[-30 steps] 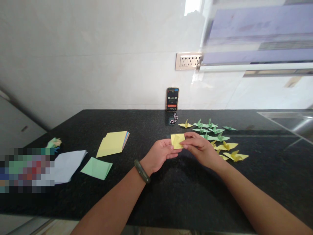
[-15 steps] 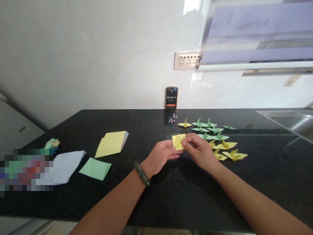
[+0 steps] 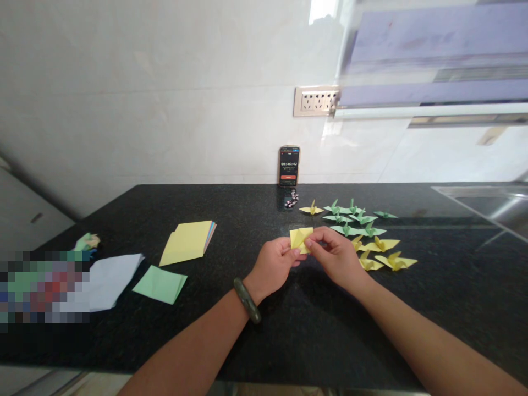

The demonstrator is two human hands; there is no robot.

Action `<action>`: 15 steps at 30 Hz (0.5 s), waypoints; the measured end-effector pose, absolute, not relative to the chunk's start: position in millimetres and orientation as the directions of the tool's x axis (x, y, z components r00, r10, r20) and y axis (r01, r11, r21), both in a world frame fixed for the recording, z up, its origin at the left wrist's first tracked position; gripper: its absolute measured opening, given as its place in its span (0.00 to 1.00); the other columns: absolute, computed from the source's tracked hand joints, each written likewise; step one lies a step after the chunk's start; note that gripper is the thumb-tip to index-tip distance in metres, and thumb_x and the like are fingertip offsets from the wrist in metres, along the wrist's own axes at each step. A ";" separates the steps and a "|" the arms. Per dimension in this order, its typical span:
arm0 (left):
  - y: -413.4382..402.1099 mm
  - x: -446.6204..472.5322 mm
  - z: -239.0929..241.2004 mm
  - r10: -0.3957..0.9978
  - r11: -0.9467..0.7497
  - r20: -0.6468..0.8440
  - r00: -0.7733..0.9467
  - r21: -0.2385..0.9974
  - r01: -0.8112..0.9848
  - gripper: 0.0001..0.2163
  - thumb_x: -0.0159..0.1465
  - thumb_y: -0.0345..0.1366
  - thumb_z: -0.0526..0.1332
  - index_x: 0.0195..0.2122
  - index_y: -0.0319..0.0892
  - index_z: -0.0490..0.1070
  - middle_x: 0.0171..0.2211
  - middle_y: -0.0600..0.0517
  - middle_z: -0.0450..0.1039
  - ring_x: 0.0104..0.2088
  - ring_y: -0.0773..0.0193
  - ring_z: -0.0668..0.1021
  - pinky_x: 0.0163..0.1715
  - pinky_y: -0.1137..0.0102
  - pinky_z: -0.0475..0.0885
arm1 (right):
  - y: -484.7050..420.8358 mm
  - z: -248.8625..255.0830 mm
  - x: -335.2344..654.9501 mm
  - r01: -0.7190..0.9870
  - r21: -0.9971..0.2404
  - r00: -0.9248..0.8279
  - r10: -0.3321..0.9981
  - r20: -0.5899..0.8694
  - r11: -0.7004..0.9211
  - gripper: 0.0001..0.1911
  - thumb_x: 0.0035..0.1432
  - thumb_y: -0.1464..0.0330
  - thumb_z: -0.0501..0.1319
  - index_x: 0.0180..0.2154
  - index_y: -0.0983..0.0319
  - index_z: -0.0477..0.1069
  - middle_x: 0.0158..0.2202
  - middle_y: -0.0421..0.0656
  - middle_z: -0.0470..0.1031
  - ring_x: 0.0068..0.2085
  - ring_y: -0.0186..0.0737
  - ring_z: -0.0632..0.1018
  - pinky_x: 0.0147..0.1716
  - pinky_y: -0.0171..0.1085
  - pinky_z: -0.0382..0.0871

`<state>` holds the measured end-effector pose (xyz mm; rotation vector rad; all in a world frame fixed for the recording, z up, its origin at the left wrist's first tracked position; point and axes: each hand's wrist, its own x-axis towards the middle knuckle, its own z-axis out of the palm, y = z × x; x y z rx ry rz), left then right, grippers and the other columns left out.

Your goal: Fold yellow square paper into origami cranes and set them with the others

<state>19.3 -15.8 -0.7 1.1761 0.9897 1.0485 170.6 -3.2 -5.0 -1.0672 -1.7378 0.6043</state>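
A small folded yellow paper is held just above the black counter, between both hands. My left hand, with a dark bangle on the wrist, pinches its lower left edge. My right hand pinches its right side with thumb and forefinger. Right behind my right hand lie several finished paper cranes, green ones at the back and yellow ones nearer.
A stack of coloured paper squares with yellow on top lies to the left. Nearer lie a green sheet and a white sheet. A phone showing a timer leans on the wall. A sink is at far right.
Both hands have turned slightly and pinched the yellow paper tighter, its fold altered a little. The phone timer has advanced by one second.
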 end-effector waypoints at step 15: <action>-16.5 19.3 1.2 0.971 0.071 -0.052 0.233 0.995 -0.075 0.06 0.57 0.29 0.59 0.35 0.35 0.73 0.31 0.46 0.77 0.31 0.65 0.78 0.32 0.72 0.72 | -2.1 -12.8 170.1 0.372 -0.858 -0.073 0.933 0.354 0.354 0.09 0.52 0.62 0.59 0.28 0.62 0.67 0.26 0.42 0.71 0.27 0.36 0.71 0.27 0.35 0.66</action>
